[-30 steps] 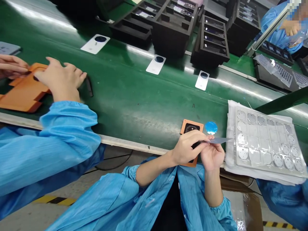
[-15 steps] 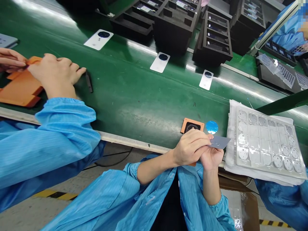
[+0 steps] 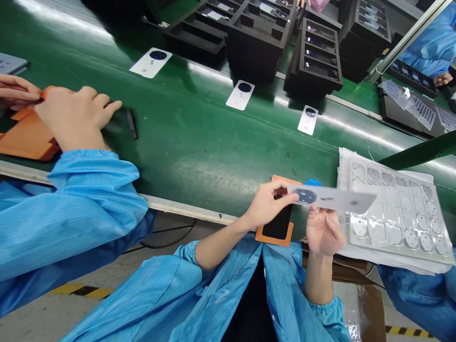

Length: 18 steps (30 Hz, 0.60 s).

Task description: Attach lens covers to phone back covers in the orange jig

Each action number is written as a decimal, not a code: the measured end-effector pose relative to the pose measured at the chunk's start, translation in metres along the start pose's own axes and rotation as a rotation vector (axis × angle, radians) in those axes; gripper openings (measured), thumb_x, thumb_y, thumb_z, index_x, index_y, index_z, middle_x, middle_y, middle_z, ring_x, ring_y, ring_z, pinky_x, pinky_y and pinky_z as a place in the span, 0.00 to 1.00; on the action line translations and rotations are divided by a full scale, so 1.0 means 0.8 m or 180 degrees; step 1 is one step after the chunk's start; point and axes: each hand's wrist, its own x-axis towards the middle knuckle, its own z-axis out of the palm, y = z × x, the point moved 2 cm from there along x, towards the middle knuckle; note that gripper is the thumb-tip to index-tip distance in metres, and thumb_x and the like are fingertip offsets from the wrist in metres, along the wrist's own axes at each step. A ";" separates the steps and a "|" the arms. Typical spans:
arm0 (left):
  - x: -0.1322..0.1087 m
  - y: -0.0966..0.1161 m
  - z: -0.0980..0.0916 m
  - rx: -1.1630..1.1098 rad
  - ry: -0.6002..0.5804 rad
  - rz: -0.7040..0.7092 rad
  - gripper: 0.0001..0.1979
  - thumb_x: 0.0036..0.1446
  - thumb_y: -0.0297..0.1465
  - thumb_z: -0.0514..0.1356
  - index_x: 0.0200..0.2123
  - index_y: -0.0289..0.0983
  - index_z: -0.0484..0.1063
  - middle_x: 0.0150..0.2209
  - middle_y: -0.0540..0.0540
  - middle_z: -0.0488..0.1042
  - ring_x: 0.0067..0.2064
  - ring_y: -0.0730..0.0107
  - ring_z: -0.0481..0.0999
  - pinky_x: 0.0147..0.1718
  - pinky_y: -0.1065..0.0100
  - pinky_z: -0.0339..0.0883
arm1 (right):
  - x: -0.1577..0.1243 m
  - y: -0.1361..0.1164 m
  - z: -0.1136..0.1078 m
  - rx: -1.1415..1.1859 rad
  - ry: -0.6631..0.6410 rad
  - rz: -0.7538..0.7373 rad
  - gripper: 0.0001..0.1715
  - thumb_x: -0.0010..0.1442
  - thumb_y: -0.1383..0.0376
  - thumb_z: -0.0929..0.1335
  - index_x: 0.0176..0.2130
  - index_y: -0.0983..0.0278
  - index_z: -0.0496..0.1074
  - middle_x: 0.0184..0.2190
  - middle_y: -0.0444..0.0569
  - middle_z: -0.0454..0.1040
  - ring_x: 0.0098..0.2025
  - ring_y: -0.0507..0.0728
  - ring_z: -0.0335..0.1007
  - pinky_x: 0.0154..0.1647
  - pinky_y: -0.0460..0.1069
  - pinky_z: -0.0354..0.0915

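A pale phone back cover (image 3: 337, 199) with a dark round camera patch is tilted up and slightly blurred. My left hand (image 3: 267, 202) pinches its camera end between thumb and fingers. Just below the cover, my right hand (image 3: 326, 232) has its palm turned up and fingers apart; whether the fingertips touch the cover is hard to tell. Under my left hand lies an orange fixture (image 3: 259, 236) with a black middle, at the table's front edge. A blue film disc (image 3: 313, 182) shows partly behind the cover.
A clear plastic tray (image 3: 395, 247) of round pieces sits at right on white sheets. Three white covers, one of them a near cover (image 3: 307, 124), lie along the green table. Black boxes (image 3: 313, 61) stand behind. At left, a co-worker's hand (image 3: 76, 111) rests on an orange piece (image 3: 32, 137).
The cover has swung from over my palm to a raised, more face-on position in my left hand. My right hand has come off it and opened, uncovering the orange fixture.
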 end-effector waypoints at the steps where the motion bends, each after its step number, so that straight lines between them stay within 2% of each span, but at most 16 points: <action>1: 0.005 -0.007 -0.004 -0.0650 0.0002 -0.0524 0.09 0.54 0.31 0.71 0.35 0.34 0.76 0.34 0.46 0.80 0.35 0.68 0.78 0.39 0.66 0.72 | 0.000 -0.004 0.001 -0.0072 -0.0112 -0.0091 0.20 0.53 0.64 0.72 0.48 0.55 0.75 0.45 0.46 0.77 0.47 0.57 0.74 0.48 0.52 0.73; 3: 0.012 -0.017 -0.010 -0.1836 0.0007 -0.1283 0.11 0.52 0.29 0.72 0.36 0.33 0.76 0.35 0.46 0.80 0.35 0.69 0.78 0.37 0.68 0.72 | 0.001 -0.009 0.005 -0.0210 -0.0325 -0.0189 0.22 0.53 0.63 0.74 0.49 0.56 0.75 0.44 0.47 0.78 0.48 0.57 0.76 0.42 0.50 0.73; 5: 0.016 -0.021 -0.013 -0.2618 0.0099 -0.1763 0.08 0.53 0.25 0.70 0.36 0.32 0.76 0.35 0.46 0.79 0.33 0.73 0.77 0.35 0.70 0.72 | 0.004 -0.009 0.010 -0.0449 -0.0427 -0.0267 0.18 0.56 0.63 0.74 0.48 0.58 0.75 0.41 0.47 0.78 0.46 0.57 0.77 0.39 0.50 0.73; 9: 0.015 -0.022 -0.011 -0.3218 0.0188 -0.2265 0.04 0.58 0.21 0.65 0.37 0.33 0.76 0.33 0.47 0.78 0.31 0.75 0.76 0.34 0.71 0.72 | 0.008 0.000 0.027 -0.0993 -0.0517 -0.0514 0.13 0.61 0.61 0.73 0.46 0.58 0.75 0.39 0.47 0.79 0.42 0.55 0.78 0.42 0.50 0.74; 12: 0.013 -0.023 -0.007 -0.2989 0.0161 -0.2059 0.08 0.56 0.22 0.68 0.40 0.34 0.76 0.36 0.47 0.79 0.34 0.74 0.77 0.36 0.71 0.72 | 0.010 0.006 0.043 -0.1532 -0.0534 -0.0682 0.16 0.60 0.60 0.74 0.47 0.59 0.73 0.41 0.48 0.79 0.43 0.56 0.77 0.47 0.52 0.74; 15: 0.013 -0.026 -0.006 -0.2413 0.0179 -0.1432 0.13 0.50 0.26 0.73 0.39 0.34 0.75 0.38 0.47 0.79 0.38 0.72 0.78 0.39 0.70 0.72 | 0.017 0.013 0.054 -0.2062 -0.0404 -0.0787 0.18 0.59 0.58 0.75 0.46 0.61 0.73 0.42 0.50 0.79 0.44 0.57 0.77 0.49 0.54 0.74; 18: 0.015 -0.026 -0.010 -0.1810 0.0265 -0.0808 0.15 0.47 0.30 0.76 0.34 0.35 0.74 0.36 0.48 0.80 0.37 0.72 0.78 0.41 0.71 0.71 | 0.025 0.019 0.054 -0.2200 -0.0232 -0.0961 0.13 0.60 0.58 0.74 0.43 0.63 0.75 0.40 0.50 0.81 0.43 0.58 0.78 0.47 0.55 0.74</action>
